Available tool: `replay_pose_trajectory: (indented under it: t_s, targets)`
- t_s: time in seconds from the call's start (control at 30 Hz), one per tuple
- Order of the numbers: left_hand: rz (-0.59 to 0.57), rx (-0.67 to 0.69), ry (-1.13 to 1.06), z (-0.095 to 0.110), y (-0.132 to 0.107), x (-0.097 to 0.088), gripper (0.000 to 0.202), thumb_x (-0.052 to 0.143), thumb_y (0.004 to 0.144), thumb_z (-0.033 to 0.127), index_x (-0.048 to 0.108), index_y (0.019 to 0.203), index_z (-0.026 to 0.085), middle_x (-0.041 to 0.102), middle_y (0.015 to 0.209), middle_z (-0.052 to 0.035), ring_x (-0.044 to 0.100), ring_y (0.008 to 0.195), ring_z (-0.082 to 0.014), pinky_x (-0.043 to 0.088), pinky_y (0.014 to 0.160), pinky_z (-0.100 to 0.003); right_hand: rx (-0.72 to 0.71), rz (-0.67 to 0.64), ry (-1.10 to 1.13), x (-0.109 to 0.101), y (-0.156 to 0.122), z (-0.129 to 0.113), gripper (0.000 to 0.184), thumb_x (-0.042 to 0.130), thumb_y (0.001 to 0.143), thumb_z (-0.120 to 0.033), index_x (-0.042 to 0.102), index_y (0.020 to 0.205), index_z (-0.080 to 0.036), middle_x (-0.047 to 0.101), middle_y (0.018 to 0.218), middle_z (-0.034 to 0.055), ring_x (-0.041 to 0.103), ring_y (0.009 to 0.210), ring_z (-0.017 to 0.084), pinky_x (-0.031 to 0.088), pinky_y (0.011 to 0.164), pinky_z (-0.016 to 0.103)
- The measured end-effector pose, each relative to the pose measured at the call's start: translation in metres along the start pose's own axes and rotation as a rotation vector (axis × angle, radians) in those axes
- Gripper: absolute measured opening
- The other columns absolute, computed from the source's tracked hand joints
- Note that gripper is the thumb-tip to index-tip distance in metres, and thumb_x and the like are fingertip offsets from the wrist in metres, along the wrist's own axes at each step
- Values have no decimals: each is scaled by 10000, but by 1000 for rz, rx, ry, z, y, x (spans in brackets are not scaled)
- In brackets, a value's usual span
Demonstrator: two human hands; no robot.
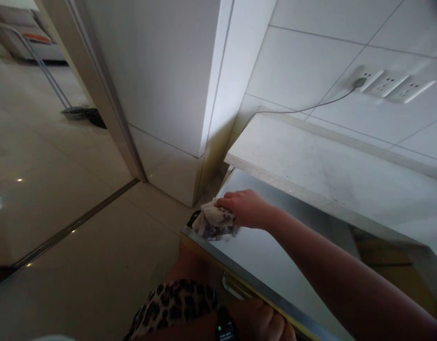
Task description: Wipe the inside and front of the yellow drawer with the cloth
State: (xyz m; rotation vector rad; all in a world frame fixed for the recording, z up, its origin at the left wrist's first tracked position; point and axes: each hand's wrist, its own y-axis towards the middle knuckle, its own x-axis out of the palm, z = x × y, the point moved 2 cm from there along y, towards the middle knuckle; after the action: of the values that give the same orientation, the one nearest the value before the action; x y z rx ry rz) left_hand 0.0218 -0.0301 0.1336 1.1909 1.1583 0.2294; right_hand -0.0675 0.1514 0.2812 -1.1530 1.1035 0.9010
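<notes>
Crumpled cloth (215, 221) in right-hand fingers (228, 202) on steel drawer surface (261, 258); left-hand fingers (266, 319) curled over its edge

The crumpled rag (214, 221) was off-white with dark purplish-grey blotches. The flat steel surface (275, 255) beneath it was silver-grey, edged in yellow. The stone countertop (328, 166) was pale cream, the wall tiles (304, 61) white. A leopard-print garment (172, 303) showed tan with black spots, beside a black wristband (225, 327).

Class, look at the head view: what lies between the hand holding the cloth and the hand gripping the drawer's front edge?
In the head view, only bare shiny metal drawer surface lies between the right hand, holding the cloth, and the left hand.
</notes>
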Motion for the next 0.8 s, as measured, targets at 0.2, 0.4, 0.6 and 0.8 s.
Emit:
replay_pose_trajectory:
  t_s: [0.2, 0.4, 0.6, 0.8]
  targets:
    - [-47, -38, -94, -3, 1, 0, 199, 554, 773, 318, 559, 853, 136, 469, 625, 6, 480, 523, -131, 273, 450, -302, 302, 272, 3, -42, -97, 21, 446, 616, 818, -341, 559, 1260, -336, 629, 1188, 22, 600, 1040, 212, 427, 822, 315]
    - [-141, -104, -134, -3, 13, -13, 316, 640, 809, 469, 505, 766, 187, 551, 634, 10, 557, 567, -150, 390, 498, -303, 541, 414, 87, -33, -172, 18, 490, 650, 746, -300, 578, 1229, -341, 632, 1210, -2, 632, 986, 205, 464, 825, 321]
    - [-249, -114, -137, 5, 19, -6, 352, 675, 803, 480, 469, 721, 207, 568, 592, 24, 572, 529, -181, 401, 448, -298, 711, 423, 22, -17, -221, 17, 551, 607, 708, -266, 580, 1251, -351, 656, 1179, 17, 655, 923, 236, 487, 729, 325]
    - [-326, -136, -82, -12, 40, 23, 373, 587, 860, 520, 512, 701, 191, 569, 594, -8, 583, 546, -194, 364, 464, -280, 837, 560, 40, -25, -273, 23, 490, 604, 725, -300, 597, 1214, -331, 690, 1077, 21, 664, 857, 223, 491, 711, 320]
